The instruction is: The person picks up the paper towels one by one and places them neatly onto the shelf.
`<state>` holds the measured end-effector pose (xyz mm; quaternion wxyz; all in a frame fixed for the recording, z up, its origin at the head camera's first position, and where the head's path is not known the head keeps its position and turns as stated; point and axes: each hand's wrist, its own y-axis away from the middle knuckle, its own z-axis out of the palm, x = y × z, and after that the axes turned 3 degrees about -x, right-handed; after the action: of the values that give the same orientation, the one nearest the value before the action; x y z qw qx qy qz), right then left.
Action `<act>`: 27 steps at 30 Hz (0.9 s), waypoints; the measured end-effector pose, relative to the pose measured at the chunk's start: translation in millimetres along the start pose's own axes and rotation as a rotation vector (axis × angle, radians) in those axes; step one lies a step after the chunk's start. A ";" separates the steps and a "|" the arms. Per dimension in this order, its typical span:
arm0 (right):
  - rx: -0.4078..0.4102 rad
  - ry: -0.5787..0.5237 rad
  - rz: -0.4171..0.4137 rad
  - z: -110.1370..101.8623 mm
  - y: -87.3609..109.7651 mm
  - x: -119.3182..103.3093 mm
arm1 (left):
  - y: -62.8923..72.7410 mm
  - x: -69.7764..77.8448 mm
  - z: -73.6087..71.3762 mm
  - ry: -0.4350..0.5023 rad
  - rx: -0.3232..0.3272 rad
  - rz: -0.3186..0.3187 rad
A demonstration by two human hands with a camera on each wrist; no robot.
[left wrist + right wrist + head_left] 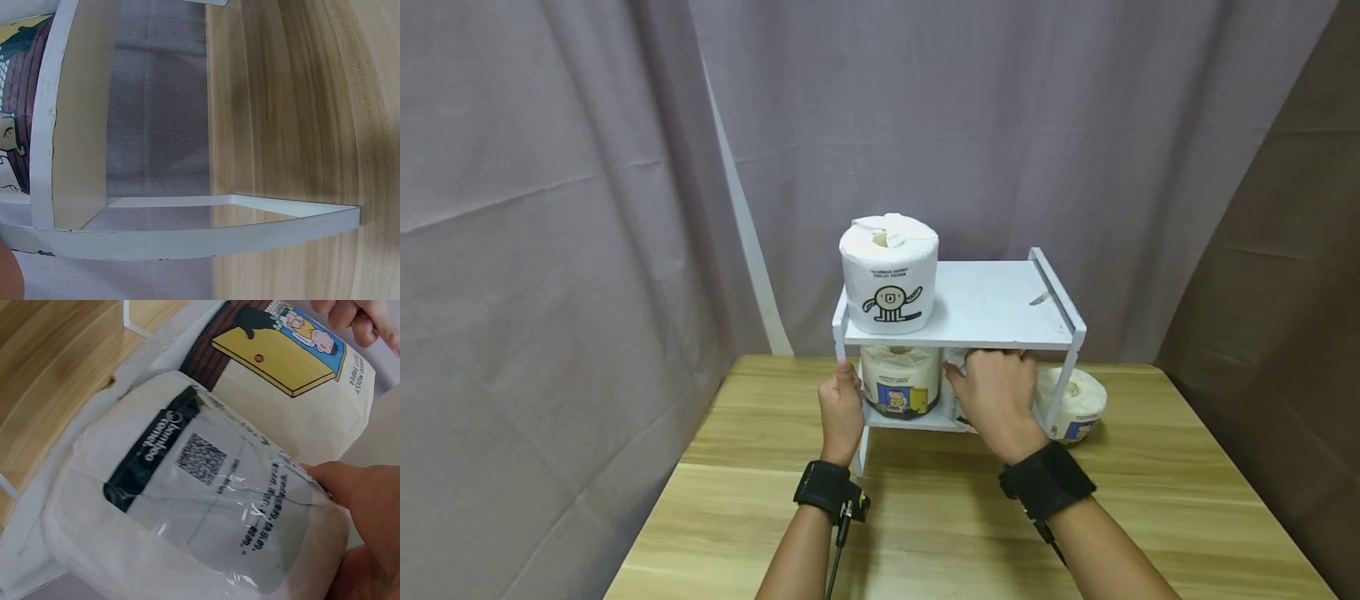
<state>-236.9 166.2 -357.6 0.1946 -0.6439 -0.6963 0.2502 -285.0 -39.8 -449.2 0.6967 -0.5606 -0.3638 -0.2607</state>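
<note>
A small white two-tier shelf point(992, 304) stands on the table. My left hand point(841, 412) grips its left upright point(187, 242). My right hand point(1003, 396) reaches in under the top board and holds a wrapped toilet paper roll point(206, 487) at the right of the lower tier, thumb on its left side; the hand hides most of this roll in the head view. Beside it on the lower tier sits another toilet paper roll point(900, 383) with a blue-and-yellow door print. On the left of the top board stands a third toilet paper roll point(891, 279) with a cartoon figure.
One more toilet paper roll point(1078, 404) stands on the wooden table point(760, 492), just behind the shelf's right upright. Grey curtains point(1000, 125) hang behind and at the left. A small worn mark point(1040, 298) shows on the top board.
</note>
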 end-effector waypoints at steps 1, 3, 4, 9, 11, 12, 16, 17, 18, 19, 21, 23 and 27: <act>0.001 -0.007 -0.003 -0.1 0.3 1.5 | -0.3 -0.4 0.2 -0.002 -0.002 0.004; -0.004 -0.020 -0.013 -0.9 0.8 4.2 | -1.1 -0.7 0.7 -0.008 -0.003 0.010; -0.005 -0.025 -0.019 -1.6 1.3 5.5 | -1.5 -0.9 0.8 -0.011 -0.003 0.011; -0.030 -0.067 -0.053 -5.7 6.2 12.7 | -1.2 -0.4 1.0 -0.016 -0.003 0.005; -0.033 -0.093 -0.065 -7.4 8.6 15.2 | -0.7 -0.1 0.5 -0.017 -0.004 0.003; -0.033 -0.104 -0.071 -8.2 9.8 16.3 | -0.3 0.2 0.3 -0.018 -0.004 0.002; -0.045 -0.146 -0.084 -10.7 12.7 20.2 | -0.6 1.0 0.2 -0.029 0.001 -0.002; -0.054 -0.150 -0.086 -11.4 13.4 21.2 | -0.5 1.2 0.1 -0.031 0.002 -0.005; -0.066 -0.149 -0.087 -11.9 14.2 22.2 | -0.3 1.3 0.2 -0.033 0.003 -0.007; -0.078 -0.151 -0.086 -12.6 14.8 23.2 | 0.0 1.3 0.2 -0.034 0.003 -0.009; -0.107 -0.149 -0.086 -14.3 15.7 24.9 | 0.3 1.9 0.3 -0.034 0.003 -0.013; -0.122 -0.150 -0.094 -16.1 15.7 27.1 | 0.5 2.0 0.8 -0.032 0.004 -0.014; -0.165 -0.168 -0.106 -20.6 14.4 31.1 | -0.6 2.2 2.0 -0.011 0.005 -0.019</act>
<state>-216.2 199.9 -351.4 0.0949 -0.5967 -0.7615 0.2347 -284.6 -37.8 -446.9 0.6934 -0.5571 -0.3736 -0.2632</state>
